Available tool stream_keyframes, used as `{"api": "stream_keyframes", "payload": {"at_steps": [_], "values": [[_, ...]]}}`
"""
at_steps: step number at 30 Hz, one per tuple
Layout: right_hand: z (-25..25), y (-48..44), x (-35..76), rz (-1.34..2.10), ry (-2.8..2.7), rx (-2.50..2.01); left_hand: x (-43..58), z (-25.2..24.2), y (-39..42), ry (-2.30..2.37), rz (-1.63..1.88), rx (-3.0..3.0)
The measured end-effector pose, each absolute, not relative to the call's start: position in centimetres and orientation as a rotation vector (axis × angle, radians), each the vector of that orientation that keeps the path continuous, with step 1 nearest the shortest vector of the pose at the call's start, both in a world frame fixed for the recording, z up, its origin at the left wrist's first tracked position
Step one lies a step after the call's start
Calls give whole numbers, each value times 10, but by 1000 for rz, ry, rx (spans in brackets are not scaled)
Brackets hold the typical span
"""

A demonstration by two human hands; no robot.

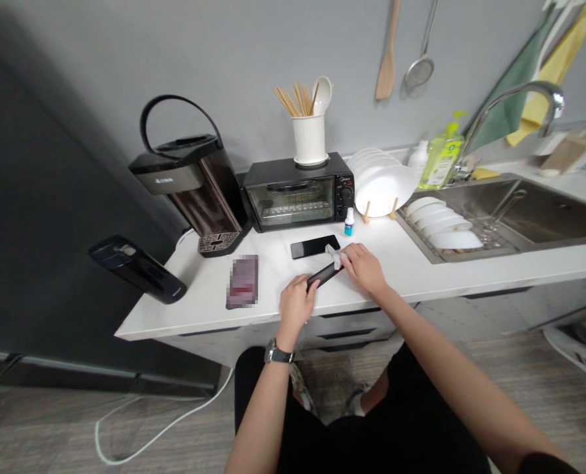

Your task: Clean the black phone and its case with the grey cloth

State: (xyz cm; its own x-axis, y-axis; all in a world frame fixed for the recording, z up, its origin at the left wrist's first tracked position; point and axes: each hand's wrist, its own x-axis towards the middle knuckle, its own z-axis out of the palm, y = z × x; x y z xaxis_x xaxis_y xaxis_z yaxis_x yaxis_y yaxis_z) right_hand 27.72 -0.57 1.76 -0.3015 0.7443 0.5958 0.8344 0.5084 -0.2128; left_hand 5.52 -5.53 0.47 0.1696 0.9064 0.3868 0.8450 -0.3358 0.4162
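Note:
My left hand [295, 301], with a dark watch on the wrist, grips the near left end of a black phone [321, 276] at the counter's front. My right hand [363, 266] is closed on a crumpled white tissue [336, 255], pressed at the phone's far right end. Just behind lies a second flat black phone [315, 247], screen up. A small white and blue spray bottle [349, 224] stands behind the right hand. To the left of my left hand is a flat item with a pixelated surface [242, 282].
A dark tumbler [139, 268] and a water dispenser [189, 184] stand at left. The toaster oven [293, 197] carries a white utensil holder [309, 138]. At right are racked plates [384, 187] and a sink [550, 204] with bowls [444, 224]. A white cable [162, 431] lies on the floor.

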Motion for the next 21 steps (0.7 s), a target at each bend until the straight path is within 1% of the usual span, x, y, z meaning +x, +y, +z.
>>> {"api": "stream_keyframes", "payload": {"at_steps": [3,5,11,14,21], "values": [[17,-14,260,-191,-1974,-1349,56,5,-54,1733,902,2314],[17,-28,238,-188,-1959,-1312,55,3,-53,1720,899,2315],[14,-63,188,-109,-2234,-1010,51,-8,-49,1815,745,2314],[12,-57,197,-178,-2272,-1013,50,-9,-49,1797,750,2326],[10,-15,263,-289,-2097,-1305,54,1,-53,1708,901,2324]]}}
